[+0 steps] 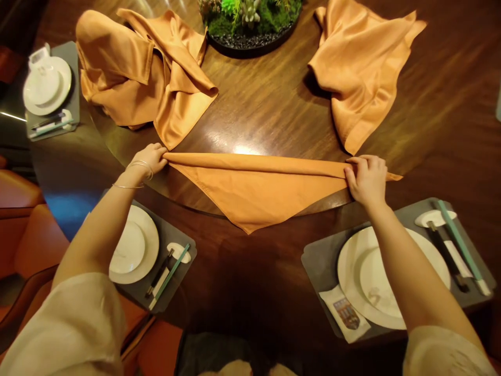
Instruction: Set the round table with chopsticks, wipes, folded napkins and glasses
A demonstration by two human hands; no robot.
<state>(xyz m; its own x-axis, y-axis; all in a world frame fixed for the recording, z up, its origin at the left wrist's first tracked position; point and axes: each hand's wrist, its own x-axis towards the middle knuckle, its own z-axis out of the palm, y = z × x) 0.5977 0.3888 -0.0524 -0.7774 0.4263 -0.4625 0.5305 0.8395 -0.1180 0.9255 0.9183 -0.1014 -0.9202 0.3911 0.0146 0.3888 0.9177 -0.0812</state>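
Observation:
An orange cloth napkin [250, 190] lies folded into a triangle on the round wooden turntable [274, 109], its long edge rolled up and its tip pointing toward me. My left hand [151, 159] pinches the rolled edge at its left end. My right hand [366, 180] grips the same edge near the right end, fingers closed over the fabric. Thin bangles sit on my left wrist.
Two crumpled orange napkins [144, 73] [358, 65] lie farther back, beside a dark planter of greenery [250, 23]. Grey placemats with white plates and chopsticks sit at the near left [135, 250], near right [387, 277] and far left [49, 86]. Orange chairs stand at left.

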